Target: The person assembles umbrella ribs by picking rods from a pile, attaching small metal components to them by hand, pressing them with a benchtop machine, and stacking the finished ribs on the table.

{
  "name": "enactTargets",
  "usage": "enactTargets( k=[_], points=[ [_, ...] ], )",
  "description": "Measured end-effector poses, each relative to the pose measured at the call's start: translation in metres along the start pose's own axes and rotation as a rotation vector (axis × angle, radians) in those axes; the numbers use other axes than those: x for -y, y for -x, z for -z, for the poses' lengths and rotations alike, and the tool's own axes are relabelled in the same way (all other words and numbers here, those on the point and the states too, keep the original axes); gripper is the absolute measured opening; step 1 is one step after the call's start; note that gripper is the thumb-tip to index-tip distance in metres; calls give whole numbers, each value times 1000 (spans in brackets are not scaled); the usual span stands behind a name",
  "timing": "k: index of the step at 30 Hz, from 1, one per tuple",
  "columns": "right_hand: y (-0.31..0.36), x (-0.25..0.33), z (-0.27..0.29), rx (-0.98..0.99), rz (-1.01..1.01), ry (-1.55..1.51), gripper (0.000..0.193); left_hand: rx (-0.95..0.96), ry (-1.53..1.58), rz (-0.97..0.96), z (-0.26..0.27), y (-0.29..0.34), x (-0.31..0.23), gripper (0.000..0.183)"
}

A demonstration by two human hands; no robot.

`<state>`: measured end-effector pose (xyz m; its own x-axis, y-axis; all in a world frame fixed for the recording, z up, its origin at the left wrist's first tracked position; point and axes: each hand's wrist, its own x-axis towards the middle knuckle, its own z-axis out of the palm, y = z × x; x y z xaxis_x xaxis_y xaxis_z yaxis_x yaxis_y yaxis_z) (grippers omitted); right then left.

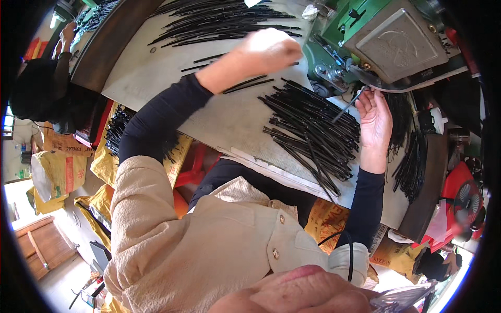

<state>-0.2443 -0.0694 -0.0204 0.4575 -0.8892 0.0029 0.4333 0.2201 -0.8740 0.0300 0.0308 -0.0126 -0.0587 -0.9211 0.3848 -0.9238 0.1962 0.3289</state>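
Note:
My left hand (271,53) is blurred over the pale worktable, its fingers curled inward; whether it holds anything cannot be made out. Under and beside it lie a few loose thin black strips (248,84). At the green machine, my right hand (374,117) has its palm turned up and its fingers closed on a thin grey rod (344,111), which slants down toward the black pile. That dense pile of black strips (313,130) lies between my hands. A curved metal guard (402,83) on the machine sits just above my right fingertips.
More black strips (219,21) lie along the far side of the table (209,122), and another bunch (411,167) is at the right. The grey machine housing (404,41) stands at the far right. Yellow sacks (57,175) and a red fan (466,198) surround the table. Another person's hand (67,35) is at far left.

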Motion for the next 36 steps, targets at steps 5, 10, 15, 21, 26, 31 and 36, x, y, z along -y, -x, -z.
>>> enactTargets(
  k=[5,10,15,21,26,31,36],
  points=[
    [-3,-1,10,-23,30,-72,19,0,-324,271,27,12,59,17],
    [1,0,0,-2,3,-29,20,-20,-432,167,21,24,71,14],
    [0,0,-1,-6,1,-24,21,-44,-488,88,19,26,68,11],
    [-1,-2,1,25,-11,-18,21,-104,-562,-40,14,28,77,10],
    [0,0,1,62,-44,10,20,-125,-558,-55,14,26,71,10],
    [6,2,-8,78,-123,69,23,-86,-492,3,16,16,54,12],
    [20,12,-40,234,-324,366,27,-235,-76,-202,12,4,37,23]
  ],
)
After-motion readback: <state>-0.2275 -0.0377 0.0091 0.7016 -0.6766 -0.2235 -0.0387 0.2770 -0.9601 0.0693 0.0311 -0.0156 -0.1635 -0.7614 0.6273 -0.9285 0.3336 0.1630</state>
